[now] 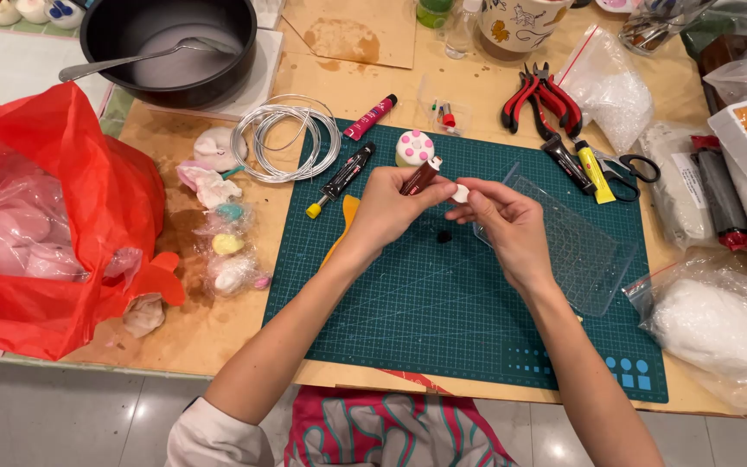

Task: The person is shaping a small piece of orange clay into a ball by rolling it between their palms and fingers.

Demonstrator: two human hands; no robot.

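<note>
Both grips are closed on small things above the green cutting mat (443, 303): the left hand (386, 207) comes in from the lower left with the forearm slanting up and the wrist bent inward, its fingers wrapped round one dark red paint tube (419, 178) whose white tip points up to the right, while the right hand (503, 220) comes in from the lower right, its thumb and forefinger pinched on one small white round piece (460, 193) held just beside the tube's tip. The two hands nearly meet over the middle of the mat, which lies on the tan bench (218, 337). From largest to smallest around them: one red plastic bag (54, 216) bulges at the left edge; one black pot (166, 43) with one spoon (131, 59) in it stands at the top left; one clear plastic tray (581, 251) lies on the mat just right of the right hand; one coil of silver wire (285, 138) rests at the mat's top left corner; two red-handled pliers (542, 95) lie at the top right; two more paint tubes, one black (343, 177) and one pink (370, 117), lie above the left hand; one small white clay figure with pink dots (414, 147) stands just above the held tube; one tiny dark bit (444, 235) lies on the mat beneath the hands.
</note>
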